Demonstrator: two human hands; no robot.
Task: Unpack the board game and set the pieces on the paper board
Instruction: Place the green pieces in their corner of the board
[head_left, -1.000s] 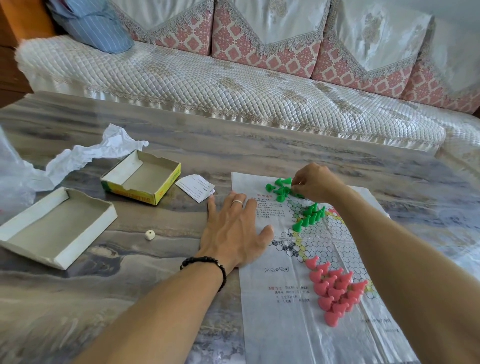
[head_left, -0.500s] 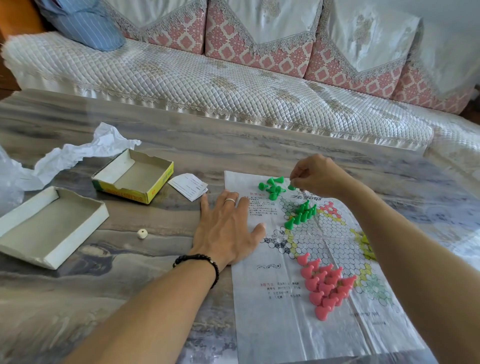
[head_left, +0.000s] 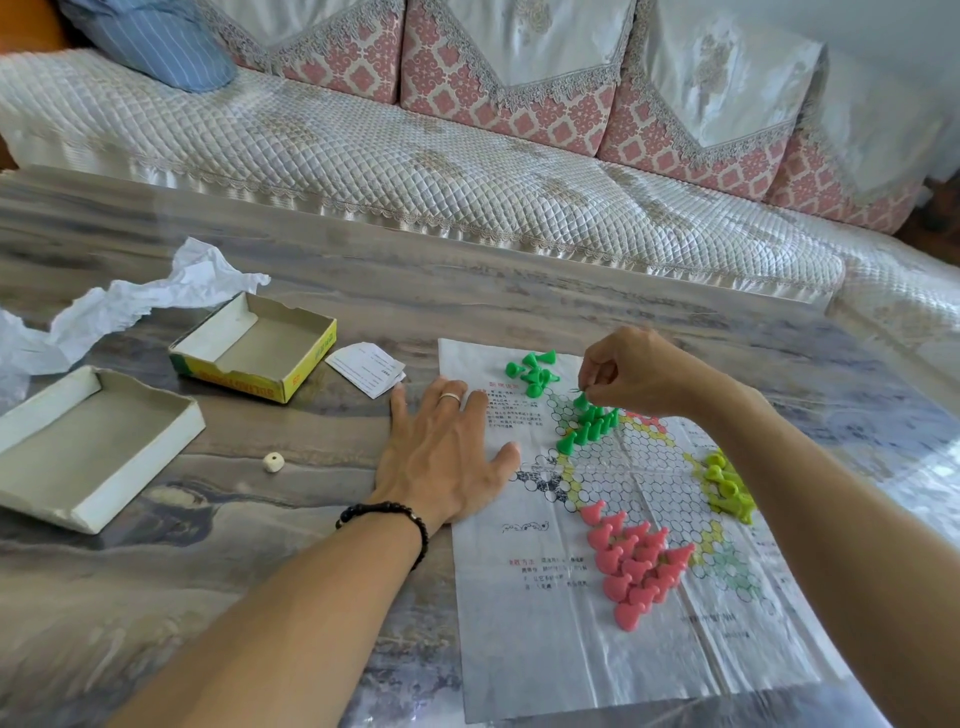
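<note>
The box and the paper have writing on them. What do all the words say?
Yellow box: printing on its side, too blurred to read.
Paper board: red and black blocks of small print, too small to read.
Folded slip: faint lines, unreadable.
Nothing else shows any text.

Left hand (head_left: 445, 457) flat, spread; right hand (head_left: 631, 371) curled, fingertips pinched.
</note>
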